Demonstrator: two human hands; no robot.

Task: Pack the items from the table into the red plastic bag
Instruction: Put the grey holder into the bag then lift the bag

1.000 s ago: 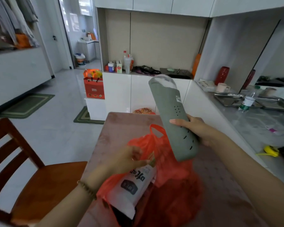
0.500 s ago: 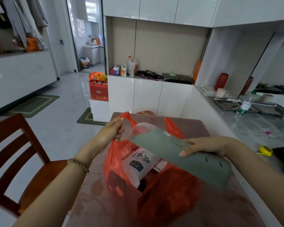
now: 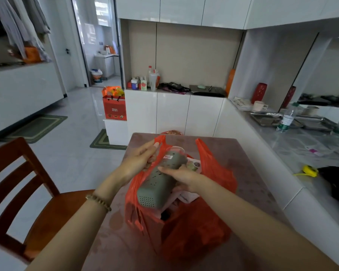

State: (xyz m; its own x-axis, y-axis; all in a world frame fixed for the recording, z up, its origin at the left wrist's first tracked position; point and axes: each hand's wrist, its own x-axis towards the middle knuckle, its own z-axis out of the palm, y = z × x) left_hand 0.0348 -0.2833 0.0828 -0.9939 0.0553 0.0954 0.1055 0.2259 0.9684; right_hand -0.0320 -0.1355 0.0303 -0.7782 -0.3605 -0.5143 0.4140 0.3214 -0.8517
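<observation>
Whereas the grey perforated case (image 3: pixel 157 184) was held level above the bag's mouth half a second ago, it is now seen lowered into it. The surface (image 3: pixel 243 173) carries the red plastic bag (image 3: pixel 194 241), which stands open near its middle. The case is laid aslant on packets already inside and is not yet released. The bag handle (image 3: pixel 159 141) is pinched and pulled up by the left hand (image 3: pixel 139 163). The fingers (image 3: pixel 164 170) of the right hand (image 3: pixel 182 177) are curled over the case. The item is judged nearly packed; only release remains.
</observation>
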